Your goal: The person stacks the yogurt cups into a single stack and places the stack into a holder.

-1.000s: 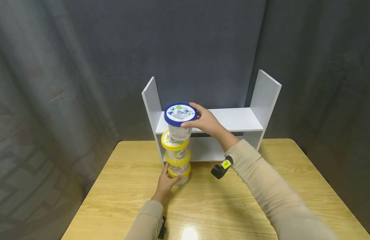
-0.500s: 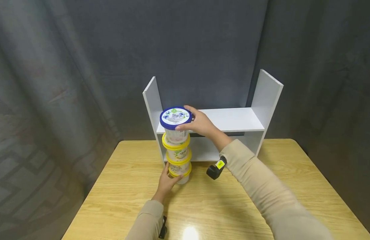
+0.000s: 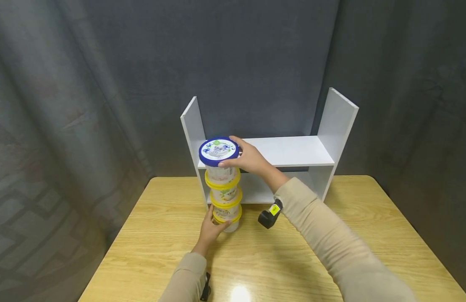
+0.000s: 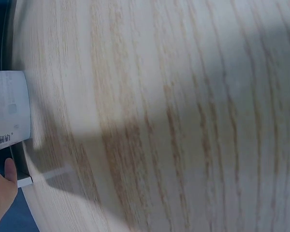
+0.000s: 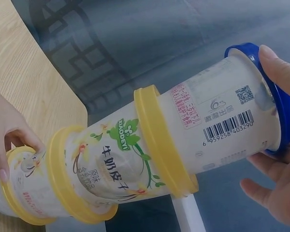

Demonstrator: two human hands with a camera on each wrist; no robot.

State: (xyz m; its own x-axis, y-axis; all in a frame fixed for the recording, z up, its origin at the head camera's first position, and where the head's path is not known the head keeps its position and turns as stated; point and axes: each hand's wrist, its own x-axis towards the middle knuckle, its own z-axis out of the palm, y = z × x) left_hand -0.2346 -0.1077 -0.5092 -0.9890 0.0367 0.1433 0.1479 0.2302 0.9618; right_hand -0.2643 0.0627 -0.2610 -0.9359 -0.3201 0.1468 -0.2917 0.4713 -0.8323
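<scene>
Several round white plastic tubs stand in one stack on the table. The top tub [image 3: 218,152] has a blue lid with a blueberry print; its base is right at the lid of the yellow-lidded tub [image 5: 118,150] below. My right hand [image 3: 252,158] pinches the blue lid's rim, thumb on the near side and fingers at the far side. Low on the stack, my left hand [image 3: 209,230] grips around the bottom yellow-lidded tub [image 3: 231,226], its thumb in front. In the left wrist view only part of a white tub [image 4: 7,108] and some fingers [image 4: 9,170] show.
Right behind the stack stands a white two-level shelf [image 3: 289,151] with upright side panels. It rests at the back of the wooden table [image 3: 293,256]. Grey curtains [image 3: 263,63] hang behind and on both sides.
My right hand has brought the blue-lidded tub left and down, in line over the yellow-lidded tubs. My left hand stays at the base of the stack.
</scene>
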